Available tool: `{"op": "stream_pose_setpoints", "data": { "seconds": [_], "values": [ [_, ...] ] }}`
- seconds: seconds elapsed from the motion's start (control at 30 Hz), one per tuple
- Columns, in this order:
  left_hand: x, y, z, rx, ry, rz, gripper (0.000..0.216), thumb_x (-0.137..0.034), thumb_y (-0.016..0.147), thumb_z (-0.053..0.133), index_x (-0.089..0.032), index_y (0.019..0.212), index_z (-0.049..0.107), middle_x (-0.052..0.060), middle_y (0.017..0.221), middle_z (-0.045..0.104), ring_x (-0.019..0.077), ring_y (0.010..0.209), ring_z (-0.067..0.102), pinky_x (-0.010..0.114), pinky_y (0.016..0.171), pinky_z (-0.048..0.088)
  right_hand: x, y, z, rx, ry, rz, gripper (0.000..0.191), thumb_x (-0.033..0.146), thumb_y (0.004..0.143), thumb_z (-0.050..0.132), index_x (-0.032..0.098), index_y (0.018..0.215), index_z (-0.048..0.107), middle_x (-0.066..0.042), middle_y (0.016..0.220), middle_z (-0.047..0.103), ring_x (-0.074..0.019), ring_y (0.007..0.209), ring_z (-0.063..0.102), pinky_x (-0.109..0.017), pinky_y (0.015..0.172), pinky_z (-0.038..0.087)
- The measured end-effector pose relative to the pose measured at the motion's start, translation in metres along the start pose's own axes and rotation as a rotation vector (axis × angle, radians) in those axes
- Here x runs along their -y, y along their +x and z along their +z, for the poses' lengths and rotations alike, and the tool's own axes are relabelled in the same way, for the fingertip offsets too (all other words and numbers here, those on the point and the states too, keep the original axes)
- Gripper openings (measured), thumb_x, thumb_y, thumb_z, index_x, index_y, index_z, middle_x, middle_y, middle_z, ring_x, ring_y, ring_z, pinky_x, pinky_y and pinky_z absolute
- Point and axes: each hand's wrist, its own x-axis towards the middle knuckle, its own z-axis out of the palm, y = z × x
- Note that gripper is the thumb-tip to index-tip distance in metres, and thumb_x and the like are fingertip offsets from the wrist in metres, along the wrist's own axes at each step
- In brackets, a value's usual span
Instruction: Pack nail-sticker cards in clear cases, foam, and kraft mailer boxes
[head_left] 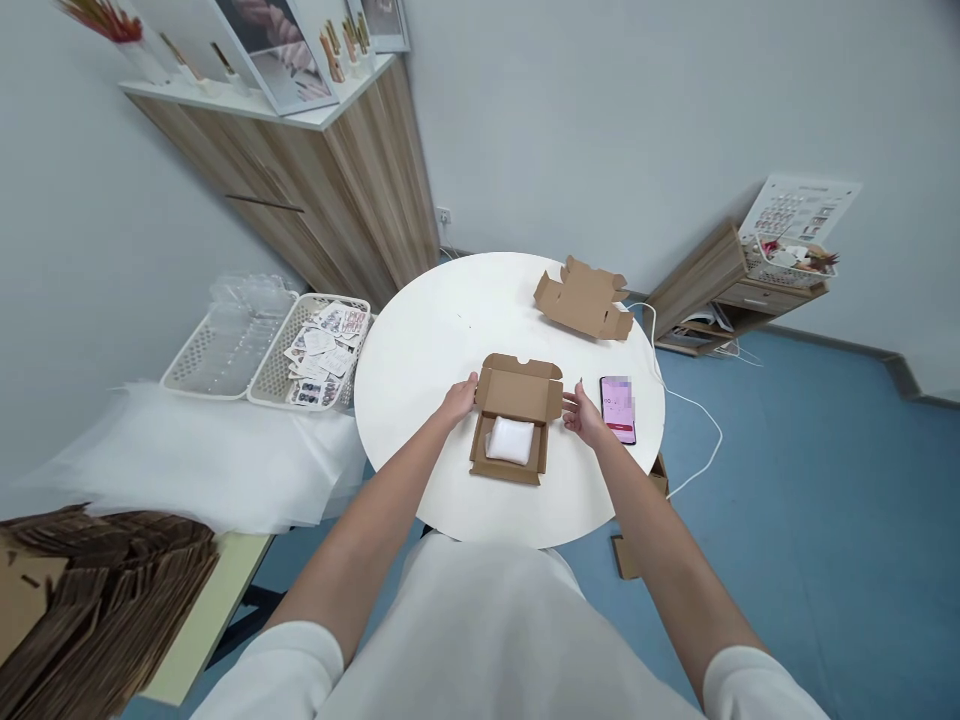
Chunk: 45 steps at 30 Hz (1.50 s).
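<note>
An open brown cardboard box point(517, 392) lies on the white round table point(405, 350), its lid tipped back away from me. Inside its tray rests a small package wrapped in white padding point(511, 440). My left hand point(457, 402) is at the lid's left side flap, thumb uppermost and the other fingers partly hidden; it appears to pinch the flap. On the other side, my right hand point(583, 413) has its fingers stretched and apart, close by the right flap, holding nothing.
An unfolded cardboard box point(585, 298) lies at the table's far right, and a phone point(618, 410) lies right of my right hand. To the left are a basket of printed cards point(319, 350), white wrapping sheets point(202, 450) and stacked flat cardboard point(112, 610). A white cable point(701, 405) hangs at right.
</note>
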Motion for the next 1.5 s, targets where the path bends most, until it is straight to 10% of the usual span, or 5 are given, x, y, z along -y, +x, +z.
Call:
{"op": "stream_pose_setpoints", "data": {
  "seconds": [0.23,0.53,0.87,1.17,1.5],
  "values": [
    [-0.004,-0.013,0.006,0.080,-0.054,0.136,0.049,-0.046,0.083,0.022,-0.016,0.104,0.055,0.008,0.102,0.059,0.0174,0.086,0.056,0.030,0.073,0.044,0.019,-0.013,0.028,0.136,-0.175,-0.237,0.033,0.042,0.073,0.049,0.023,0.099,0.054,-0.001,0.091,0.056,-0.0084,0.059,0.049,-0.021,0.052,0.041],
    [0.022,-0.044,-0.007,0.081,0.033,0.162,0.042,-0.039,0.081,0.027,-0.019,0.104,0.057,0.007,0.112,0.054,0.0183,0.098,0.051,0.032,0.080,0.043,-0.006,-0.039,0.010,0.197,-0.398,-0.413,0.055,0.011,0.063,0.045,0.028,0.115,0.048,-0.003,0.116,0.046,-0.0130,0.089,0.053,-0.031,0.080,0.043],
    [0.022,-0.068,-0.008,0.173,0.075,0.019,0.061,-0.063,0.077,0.022,-0.022,0.108,0.055,0.007,0.112,0.057,0.0216,0.093,0.056,0.033,0.076,0.043,-0.015,-0.060,0.002,0.279,-0.273,-0.296,0.049,0.010,0.066,0.048,0.028,0.111,0.054,-0.001,0.119,0.052,-0.0142,0.100,0.053,-0.034,0.090,0.039],
    [0.039,-0.089,0.003,0.218,0.181,0.073,0.049,-0.044,0.073,0.050,-0.024,0.116,0.047,0.008,0.118,0.052,0.0193,0.093,0.055,0.028,0.070,0.045,-0.024,-0.090,-0.003,0.421,-0.221,-0.171,0.037,0.034,0.079,0.040,0.025,0.112,0.053,-0.005,0.120,0.051,-0.0178,0.094,0.056,-0.037,0.083,0.044],
    [0.096,-0.101,0.028,-0.021,0.478,0.349,0.098,-0.037,0.052,0.071,-0.016,0.132,0.019,0.016,0.127,0.037,0.0289,0.116,0.038,0.037,0.090,0.037,-0.091,-0.094,0.016,0.166,-0.789,-0.462,0.098,0.030,0.057,0.070,0.032,0.134,0.010,-0.007,0.133,0.021,-0.0238,0.116,0.036,-0.039,0.090,0.040]
  ]
}}
